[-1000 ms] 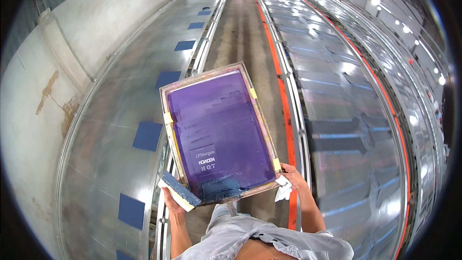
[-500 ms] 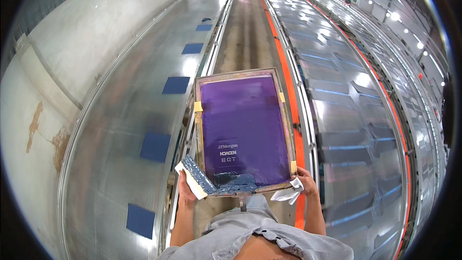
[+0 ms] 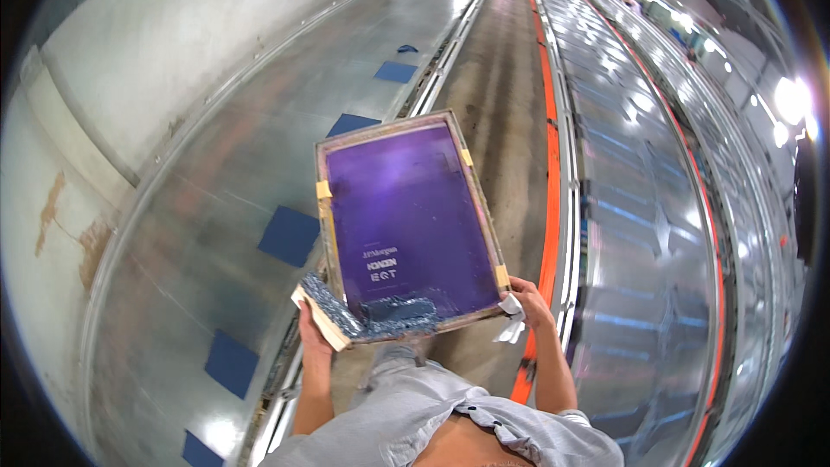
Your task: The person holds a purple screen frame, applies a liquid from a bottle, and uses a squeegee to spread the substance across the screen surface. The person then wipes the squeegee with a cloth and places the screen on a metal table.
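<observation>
A framed printing screen (image 3: 406, 199) with purple mesh and pale lettering is held up in front of me, tilted, its upper left part over the left table. My left hand (image 3: 316, 330) grips its lower left corner together with a wooden-backed squeegee (image 3: 327, 322) coated in dark blue ink. A thick pool of dark blue ink (image 3: 398, 313) lies along the screen's near edge. At the lower right corner, my right hand (image 3: 529, 301) is closed on the frame, with a crumpled white cloth (image 3: 510, 320) hanging beside the fingers. Yellow tape pieces wrap the frame's sides.
Several dark blue fabric pieces (image 3: 290, 236) lie along the long left table (image 3: 173, 251). A concrete aisle (image 3: 493, 78) runs ahead between the tables, with an orange strip (image 3: 551, 164) along its right side. Dark pieces cover the right table (image 3: 640, 294). A pale wall (image 3: 199, 43) stands left.
The screen, squeegee and both hands have moved left, and the screen has tilted toward the left table. My view has turned, so the aisle appears farther right. Both hands keep their hold.
</observation>
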The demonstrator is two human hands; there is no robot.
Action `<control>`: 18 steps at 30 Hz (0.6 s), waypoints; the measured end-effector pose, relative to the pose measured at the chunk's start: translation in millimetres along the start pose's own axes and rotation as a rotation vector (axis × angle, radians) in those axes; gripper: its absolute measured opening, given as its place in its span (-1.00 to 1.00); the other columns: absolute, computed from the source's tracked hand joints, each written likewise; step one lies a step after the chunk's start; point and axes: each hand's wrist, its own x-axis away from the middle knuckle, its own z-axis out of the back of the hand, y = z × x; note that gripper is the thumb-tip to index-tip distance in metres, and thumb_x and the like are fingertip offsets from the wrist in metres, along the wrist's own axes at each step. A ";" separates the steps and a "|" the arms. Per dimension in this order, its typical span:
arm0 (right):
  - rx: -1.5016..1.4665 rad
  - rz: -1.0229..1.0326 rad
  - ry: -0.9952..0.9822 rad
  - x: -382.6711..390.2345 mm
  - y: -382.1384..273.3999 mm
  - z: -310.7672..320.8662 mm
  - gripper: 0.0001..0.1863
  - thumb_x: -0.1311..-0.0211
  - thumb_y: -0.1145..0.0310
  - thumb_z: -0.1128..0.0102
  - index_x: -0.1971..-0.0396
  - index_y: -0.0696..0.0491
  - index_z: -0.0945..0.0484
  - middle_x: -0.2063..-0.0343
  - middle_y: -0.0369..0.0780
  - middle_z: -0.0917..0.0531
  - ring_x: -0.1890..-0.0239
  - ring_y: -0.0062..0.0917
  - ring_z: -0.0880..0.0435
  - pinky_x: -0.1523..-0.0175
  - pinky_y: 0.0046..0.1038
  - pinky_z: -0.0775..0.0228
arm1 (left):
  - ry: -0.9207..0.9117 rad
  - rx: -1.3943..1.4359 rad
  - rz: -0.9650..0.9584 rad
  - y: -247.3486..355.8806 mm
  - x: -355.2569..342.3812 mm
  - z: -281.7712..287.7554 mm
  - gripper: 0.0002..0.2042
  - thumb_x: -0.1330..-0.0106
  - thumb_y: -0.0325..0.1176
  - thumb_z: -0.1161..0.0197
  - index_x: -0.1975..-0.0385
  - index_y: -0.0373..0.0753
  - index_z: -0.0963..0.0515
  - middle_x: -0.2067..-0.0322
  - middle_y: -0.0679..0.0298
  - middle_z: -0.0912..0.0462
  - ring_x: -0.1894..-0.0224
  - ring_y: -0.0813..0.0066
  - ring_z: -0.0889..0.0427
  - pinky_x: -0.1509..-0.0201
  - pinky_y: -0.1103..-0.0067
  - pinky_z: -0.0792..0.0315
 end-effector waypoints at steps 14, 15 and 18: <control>0.111 -0.104 -0.301 -366.1 -172.2 56.1 -0.54 -0.08 0.54 -0.21 -0.06 0.21 -0.49 0.20 -0.25 -0.65 0.27 -0.63 -0.62 0.16 -0.57 -0.49 | 0.166 0.026 -0.177 -41.9 -252.7 -125.5 -0.45 -0.40 0.16 0.08 -0.16 -0.14 -0.36 0.06 0.17 -0.59 0.07 0.21 -0.61 -0.05 0.26 -0.51; 0.144 -0.100 -0.321 -396.0 -182.9 61.7 -0.54 -0.09 0.53 -0.21 -0.06 0.21 -0.49 0.18 -0.25 -0.65 0.25 -0.62 -0.62 0.14 -0.56 -0.49 | 0.233 0.023 -0.183 -41.9 -269.1 -140.8 -0.45 -0.40 0.15 0.08 -0.17 -0.15 -0.36 0.04 0.17 -0.59 0.03 0.20 -0.60 -0.10 0.25 -0.49; 0.219 -0.081 -0.390 -484.7 -199.6 49.3 -0.56 -0.12 0.54 -0.24 -0.06 0.20 -0.51 0.19 -0.30 -0.64 0.25 -0.68 -0.57 0.15 -0.60 -0.43 | 0.164 0.099 -0.276 -54.0 -312.8 -142.0 -0.45 -0.35 0.12 -0.05 -0.17 -0.15 -0.36 -0.01 0.16 -0.56 -0.01 0.19 -0.58 -0.12 0.25 -0.48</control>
